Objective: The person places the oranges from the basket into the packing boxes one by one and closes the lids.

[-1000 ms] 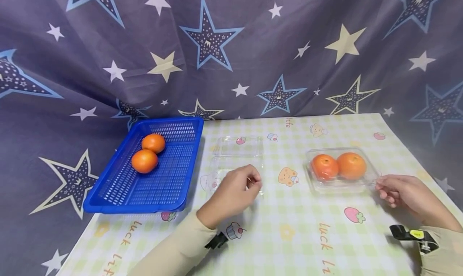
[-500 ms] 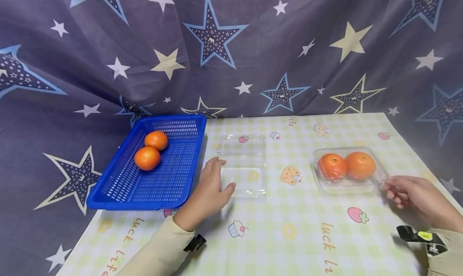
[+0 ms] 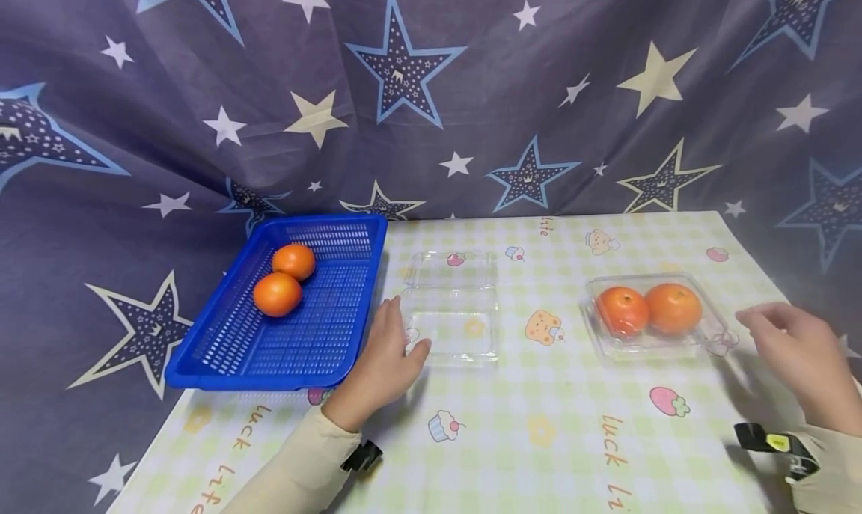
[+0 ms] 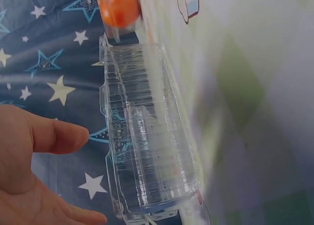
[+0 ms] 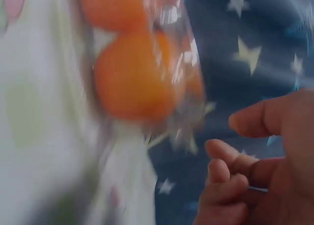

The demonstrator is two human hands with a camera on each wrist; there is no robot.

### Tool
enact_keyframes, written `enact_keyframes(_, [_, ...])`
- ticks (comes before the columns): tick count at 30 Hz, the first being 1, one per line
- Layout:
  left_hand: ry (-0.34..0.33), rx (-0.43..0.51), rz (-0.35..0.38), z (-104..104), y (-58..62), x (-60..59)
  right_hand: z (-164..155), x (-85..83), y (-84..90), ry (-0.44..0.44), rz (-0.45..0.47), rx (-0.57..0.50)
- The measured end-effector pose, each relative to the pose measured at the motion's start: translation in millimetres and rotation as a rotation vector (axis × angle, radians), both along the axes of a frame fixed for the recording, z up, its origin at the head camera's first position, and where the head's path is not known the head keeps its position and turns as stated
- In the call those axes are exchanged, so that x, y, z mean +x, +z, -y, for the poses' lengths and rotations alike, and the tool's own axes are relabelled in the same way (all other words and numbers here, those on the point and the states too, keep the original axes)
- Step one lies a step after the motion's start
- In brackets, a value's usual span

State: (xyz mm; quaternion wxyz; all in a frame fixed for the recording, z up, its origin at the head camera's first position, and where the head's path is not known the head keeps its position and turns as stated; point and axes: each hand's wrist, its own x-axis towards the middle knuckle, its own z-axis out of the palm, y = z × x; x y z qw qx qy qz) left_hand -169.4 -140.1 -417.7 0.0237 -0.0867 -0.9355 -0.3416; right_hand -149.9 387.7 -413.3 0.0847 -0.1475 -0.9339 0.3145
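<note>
An empty hinged clear plastic container (image 3: 450, 337) lies on the table with its lid laid back. At its left side my left hand (image 3: 379, 368) hovers, thumb and fingers spread and holding nothing; the left wrist view shows the container (image 4: 152, 132) just beyond the fingertips. To the right sits a second clear container (image 3: 643, 350) with two oranges (image 3: 673, 309) under its lid. My right hand (image 3: 798, 353) is off that container's right corner, a small gap between. In the right wrist view its thumb and index finger (image 5: 262, 117) stand apart with nothing between them.
A blue plastic basket (image 3: 323, 334) with two oranges (image 3: 277, 295) stands at the left table edge, close to my left hand. A checked cloth (image 3: 539, 402) covers the table. Behind it hangs a dark star-patterned curtain (image 3: 471, 72).
My left hand has moved left from over the empty container to its left side, its fingers opening out. My right hand has let go of the filled container's corner and drawn back right.
</note>
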Motion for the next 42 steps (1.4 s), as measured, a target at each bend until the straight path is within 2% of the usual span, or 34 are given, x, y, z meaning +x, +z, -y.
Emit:
enact_keyframes(5, [0.023,0.019,0.03,-1,-2.1,0.1,36,-8.2,20.2,0.056,-0.111,0.057])
enact_keyframes(13, [0.046,0.005,0.047,-4,-2.2,-0.1,101,-14.4,43.3,0.232,-0.247,-0.041])
enact_keyframes(21, [0.053,-0.001,0.071,-3,-4.9,-2.4,148,-23.8,42.3,0.398,-0.301,-0.084])
enact_keyframes(26, [0.055,0.001,0.071,-2,-6.8,-3.8,168,-27.4,39.6,0.466,-0.287,-0.107])
enact_keyframes(33, [0.05,-0.009,0.065,-3,-7.7,-5.0,188,-29.5,35.7,0.499,-0.228,-0.106])
enact_keyframes(42, [0.048,0.001,0.069,-5,-8.3,-4.8,216,-31.4,14.3,0.531,-0.11,-0.178])
